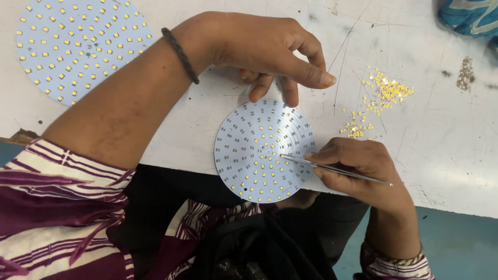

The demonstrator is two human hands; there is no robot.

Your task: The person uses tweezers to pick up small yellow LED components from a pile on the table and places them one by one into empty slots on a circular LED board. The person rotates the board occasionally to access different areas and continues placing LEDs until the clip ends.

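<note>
Tweezers (332, 168), thin and metal, are pinched between the thumb and fingers of the right hand (363, 166), their tips resting on the round LED board (264, 150) just right of its centre. The board lies flat on the white worktable (446, 145), its near edge overhanging the table's front. The left hand (270, 52) curls at the board's far rim, fingertips pressing it down but gripping nothing. A scatter of loose yellow LED chips (381, 98) lies right of the board and beyond it; a second, fully populated board (78, 44) sits far to the board's left. The chips look tiny, light and easily flicked, best nipped by their sides; the board seems thin and stiff, best held at its rim.
</note>
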